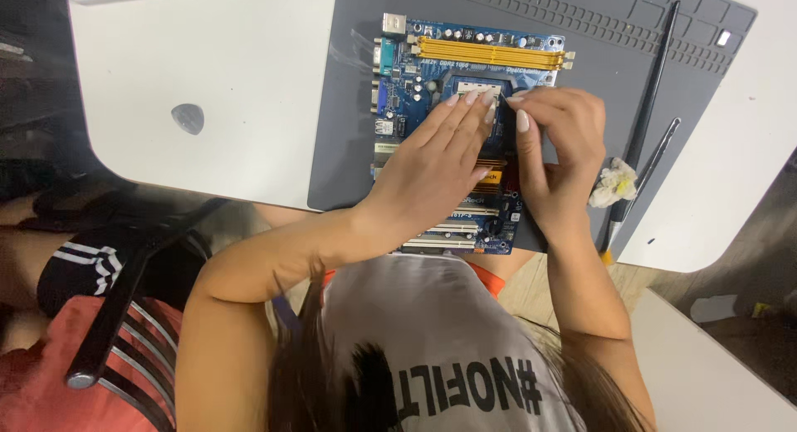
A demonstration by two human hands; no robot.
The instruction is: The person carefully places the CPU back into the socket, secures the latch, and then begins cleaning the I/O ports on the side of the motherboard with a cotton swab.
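Note:
A blue computer motherboard [423,67] with yellow memory slots lies on a grey work mat [349,108]. My left hand [436,162] lies flat over the board, fingertips resting at the white processor socket [475,89]. My right hand [558,146] comes in from the right, its thumb and fingers pinched together at the socket's right edge. Whatever is between those fingers is too small to make out. Both hands hide the middle of the board.
The mat sits on a white table [191,58]. Two long thin black tools [656,83] lie on the mat's right side next to a crumpled white-yellow wad [614,183]. A small grey pick [188,117] lies on the table at left. A chair arm [116,299] is below left.

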